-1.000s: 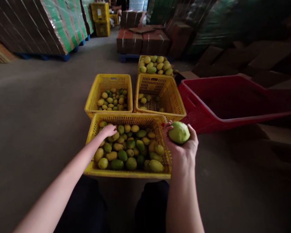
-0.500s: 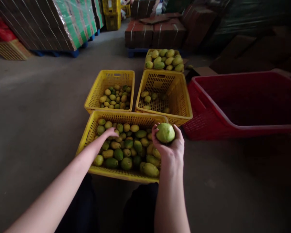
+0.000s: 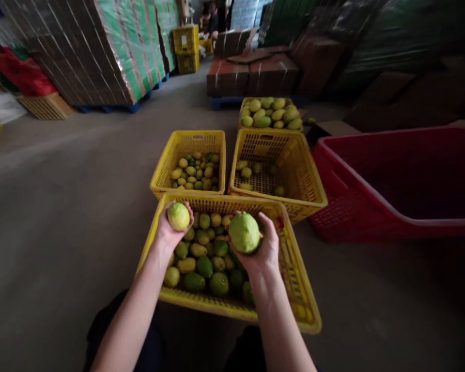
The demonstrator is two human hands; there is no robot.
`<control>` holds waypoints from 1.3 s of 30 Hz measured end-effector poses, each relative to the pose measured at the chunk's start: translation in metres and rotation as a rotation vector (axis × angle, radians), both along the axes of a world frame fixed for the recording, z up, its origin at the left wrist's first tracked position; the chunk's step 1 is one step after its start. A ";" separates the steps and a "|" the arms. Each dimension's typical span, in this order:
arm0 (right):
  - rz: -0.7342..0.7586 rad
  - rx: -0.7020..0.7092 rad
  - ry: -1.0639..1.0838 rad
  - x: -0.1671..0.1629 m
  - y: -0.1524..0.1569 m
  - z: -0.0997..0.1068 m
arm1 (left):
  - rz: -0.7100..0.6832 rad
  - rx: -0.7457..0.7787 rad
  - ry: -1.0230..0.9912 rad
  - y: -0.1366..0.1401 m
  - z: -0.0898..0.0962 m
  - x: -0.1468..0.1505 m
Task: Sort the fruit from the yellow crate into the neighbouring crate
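My left hand [image 3: 169, 232] is closed around a small yellow-green lemon [image 3: 179, 216], held over the left part of a yellow crate [image 3: 236, 310]. In my right hand [image 3: 266, 253] rests a larger, light green lemon [image 3: 244, 233], with the fingers curled around it and the thumb side open to view. Both lemons are above the crate, which stands right before my legs. Inside it lie many green and yellow lemons [image 3: 204, 267] of mixed sizes, partly hidden by my hands and forearms.
Behind the near crate stand a yellow crate [image 3: 155, 178] with small lemons and another [image 3: 312, 178] with several lemons. Farther back, a crate is heaped with large lemons [image 3: 271, 113]. A big red bin [image 3: 329, 206] sits at right; wrapped stacks [image 3: 132, 51] and cartons [image 3: 271, 72] stand beyond.
My left hand has come up out of the crate with a lemon in it. My right hand has moved left with its lemon, and the view has tilted up.
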State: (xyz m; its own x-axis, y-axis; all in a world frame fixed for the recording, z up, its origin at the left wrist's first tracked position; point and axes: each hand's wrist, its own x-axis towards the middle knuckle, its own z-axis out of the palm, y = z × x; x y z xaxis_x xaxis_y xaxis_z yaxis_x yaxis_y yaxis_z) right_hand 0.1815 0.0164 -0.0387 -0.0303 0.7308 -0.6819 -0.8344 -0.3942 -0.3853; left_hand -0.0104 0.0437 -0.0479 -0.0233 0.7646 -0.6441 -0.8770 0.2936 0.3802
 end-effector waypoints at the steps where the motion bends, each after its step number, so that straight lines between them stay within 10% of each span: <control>1: 0.033 0.057 0.009 -0.007 -0.001 -0.003 | 0.019 -0.012 0.026 -0.003 -0.001 0.000; 11: 0.003 0.760 -0.575 -0.062 -0.009 -0.023 | 0.019 0.385 0.569 -0.029 -0.005 0.006; 22: -0.036 1.037 -0.781 -0.055 -0.013 -0.027 | -0.055 0.818 0.779 -0.036 -0.012 0.005; 39: 0.240 0.065 -0.213 -0.058 0.004 -0.026 | -0.089 -0.088 0.097 -0.014 -0.007 0.019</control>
